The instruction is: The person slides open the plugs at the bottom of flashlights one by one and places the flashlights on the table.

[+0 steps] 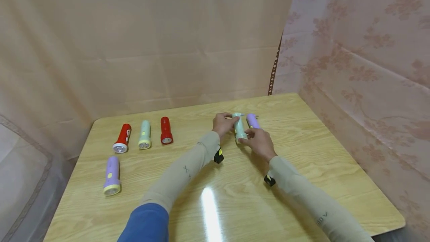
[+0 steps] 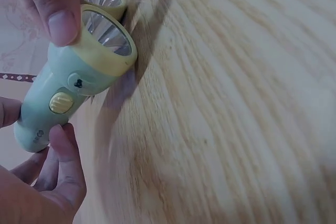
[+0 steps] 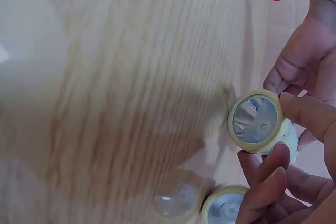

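Observation:
A mint-green flashlight [image 1: 239, 129] with a pale yellow head ring is held between both hands at the back right of the table. My left hand [image 1: 223, 123] pinches its tail end, thumb on one side. Around the head end, the fingers of my right hand [image 1: 261, 143] grip the yellow ring. The left wrist view shows the flashlight's yellow switch [image 2: 61, 103] and its clear lens [image 2: 107, 32]. Just to the right lies a purple flashlight [image 1: 252, 121], partly hidden by my right hand; its lens [image 3: 226, 208] shows in the right wrist view.
On the table's left side, a red-and-white flashlight [image 1: 122, 138], another mint-green flashlight [image 1: 144, 135] and a red flashlight [image 1: 166, 130] lie in a row, heads toward me. A second purple flashlight [image 1: 112, 176] lies nearer. Cloth curtains [image 1: 168, 47] hang behind the wooden table [image 1: 242, 204].

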A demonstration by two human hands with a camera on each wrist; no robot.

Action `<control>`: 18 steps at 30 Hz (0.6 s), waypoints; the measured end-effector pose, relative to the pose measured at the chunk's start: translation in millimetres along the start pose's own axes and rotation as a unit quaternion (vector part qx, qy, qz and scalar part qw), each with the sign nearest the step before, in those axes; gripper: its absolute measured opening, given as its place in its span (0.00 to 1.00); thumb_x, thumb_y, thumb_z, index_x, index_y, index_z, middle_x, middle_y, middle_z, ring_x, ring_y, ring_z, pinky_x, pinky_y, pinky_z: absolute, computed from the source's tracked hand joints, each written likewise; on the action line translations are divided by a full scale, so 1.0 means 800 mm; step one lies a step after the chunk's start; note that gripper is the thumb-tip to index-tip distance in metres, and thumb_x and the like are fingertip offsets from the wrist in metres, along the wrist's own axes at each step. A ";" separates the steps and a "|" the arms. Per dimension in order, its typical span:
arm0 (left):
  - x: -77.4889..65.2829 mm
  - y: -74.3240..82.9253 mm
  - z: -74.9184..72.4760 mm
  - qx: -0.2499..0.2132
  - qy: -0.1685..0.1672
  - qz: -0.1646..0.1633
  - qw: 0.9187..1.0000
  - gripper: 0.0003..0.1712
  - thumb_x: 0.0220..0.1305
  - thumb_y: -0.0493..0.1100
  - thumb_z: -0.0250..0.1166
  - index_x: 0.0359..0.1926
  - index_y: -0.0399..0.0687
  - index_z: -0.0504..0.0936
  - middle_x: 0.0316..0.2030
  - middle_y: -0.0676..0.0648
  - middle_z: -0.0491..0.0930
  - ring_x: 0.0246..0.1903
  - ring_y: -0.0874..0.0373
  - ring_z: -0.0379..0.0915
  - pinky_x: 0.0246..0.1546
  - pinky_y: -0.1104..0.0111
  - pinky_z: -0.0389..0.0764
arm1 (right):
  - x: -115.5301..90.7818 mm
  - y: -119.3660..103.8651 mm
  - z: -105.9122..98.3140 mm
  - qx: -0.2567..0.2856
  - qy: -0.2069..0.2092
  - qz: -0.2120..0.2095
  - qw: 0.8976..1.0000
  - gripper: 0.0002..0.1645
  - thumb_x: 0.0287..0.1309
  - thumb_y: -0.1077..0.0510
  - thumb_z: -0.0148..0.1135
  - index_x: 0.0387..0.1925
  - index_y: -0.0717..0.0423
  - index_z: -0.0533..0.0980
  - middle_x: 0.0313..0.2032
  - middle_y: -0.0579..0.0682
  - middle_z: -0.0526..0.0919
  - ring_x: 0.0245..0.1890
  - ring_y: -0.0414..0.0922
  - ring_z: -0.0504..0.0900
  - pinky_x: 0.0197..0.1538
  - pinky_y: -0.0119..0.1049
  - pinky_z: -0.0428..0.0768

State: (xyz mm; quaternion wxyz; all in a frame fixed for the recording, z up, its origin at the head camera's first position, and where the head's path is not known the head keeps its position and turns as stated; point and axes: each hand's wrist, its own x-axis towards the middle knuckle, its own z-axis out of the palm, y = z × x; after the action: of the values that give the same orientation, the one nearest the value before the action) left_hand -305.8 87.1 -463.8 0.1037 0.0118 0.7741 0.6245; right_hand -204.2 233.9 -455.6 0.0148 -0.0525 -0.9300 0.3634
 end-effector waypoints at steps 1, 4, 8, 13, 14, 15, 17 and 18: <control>0.000 0.000 0.000 -0.003 0.000 -0.003 1.000 0.24 0.63 0.49 0.75 0.53 0.38 0.85 0.31 0.44 0.87 0.34 0.46 0.87 0.38 0.55 0.87 | 0.001 0.000 0.000 -0.009 0.005 -0.004 1.000 0.29 0.57 0.46 0.77 0.52 0.62 0.83 0.44 0.57 0.88 0.42 0.52 0.85 0.45 0.48 0.82; 0.003 0.001 0.001 -0.005 0.003 -0.012 1.000 0.23 0.63 0.48 0.76 0.53 0.37 0.86 0.31 0.43 0.87 0.33 0.46 0.87 0.39 0.55 0.86 | 0.002 -0.001 0.000 -0.027 0.017 -0.005 0.999 0.29 0.56 0.45 0.78 0.52 0.60 0.84 0.44 0.56 0.89 0.42 0.51 0.86 0.42 0.46 0.81; 0.006 0.003 0.003 -0.006 0.009 -0.020 1.000 0.23 0.63 0.46 0.76 0.52 0.34 0.85 0.34 0.40 0.87 0.31 0.49 0.87 0.41 0.56 0.87 | 0.004 -0.002 0.001 -0.038 0.024 -0.003 0.999 0.27 0.56 0.44 0.77 0.51 0.58 0.85 0.43 0.54 0.89 0.37 0.49 0.84 0.36 0.43 0.79; 0.012 0.005 0.007 0.000 0.006 -0.040 0.999 0.24 0.64 0.45 0.75 0.54 0.34 0.83 0.40 0.37 0.86 0.30 0.52 0.86 0.40 0.58 0.87 | 0.008 -0.002 0.000 -0.050 0.030 -0.005 0.998 0.25 0.57 0.44 0.77 0.49 0.56 0.86 0.42 0.53 0.90 0.33 0.46 0.83 0.33 0.40 0.77; 0.014 0.005 0.008 0.002 0.006 -0.044 0.999 0.24 0.64 0.45 0.75 0.54 0.34 0.83 0.42 0.37 0.85 0.30 0.53 0.85 0.39 0.59 0.87 | 0.009 -0.002 0.000 -0.053 0.031 -0.005 0.998 0.25 0.57 0.44 0.76 0.49 0.56 0.86 0.41 0.52 0.90 0.33 0.46 0.83 0.33 0.40 0.77; 0.016 0.004 0.010 0.003 0.006 -0.048 0.999 0.24 0.64 0.45 0.75 0.55 0.34 0.83 0.43 0.37 0.84 0.29 0.53 0.85 0.39 0.59 0.87 | 0.009 -0.003 0.000 -0.055 0.031 -0.006 0.998 0.25 0.57 0.44 0.76 0.49 0.56 0.86 0.42 0.52 0.90 0.33 0.46 0.83 0.32 0.40 0.77; 0.020 0.003 0.011 0.013 0.007 -0.052 0.999 0.24 0.64 0.45 0.75 0.55 0.35 0.83 0.46 0.37 0.83 0.29 0.54 0.84 0.37 0.61 0.88 | 0.009 -0.003 -0.001 -0.056 0.030 -0.009 0.998 0.24 0.58 0.44 0.76 0.50 0.56 0.87 0.42 0.53 0.90 0.32 0.46 0.83 0.32 0.40 0.78; 0.022 0.002 0.012 0.018 0.007 -0.054 0.998 0.24 0.64 0.45 0.75 0.55 0.36 0.82 0.46 0.37 0.83 0.28 0.55 0.84 0.36 0.61 0.87 | 0.009 -0.003 -0.002 -0.056 0.030 -0.008 0.998 0.24 0.58 0.45 0.75 0.50 0.56 0.87 0.42 0.53 0.90 0.32 0.46 0.83 0.32 0.41 0.78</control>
State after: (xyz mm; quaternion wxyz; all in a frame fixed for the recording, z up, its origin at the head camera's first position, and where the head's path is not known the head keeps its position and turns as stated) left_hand -321.2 99.5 -466.6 0.1315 -0.0324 0.7852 0.6043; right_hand -211.8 233.6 -452.8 0.0429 -0.0565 -0.9483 0.3092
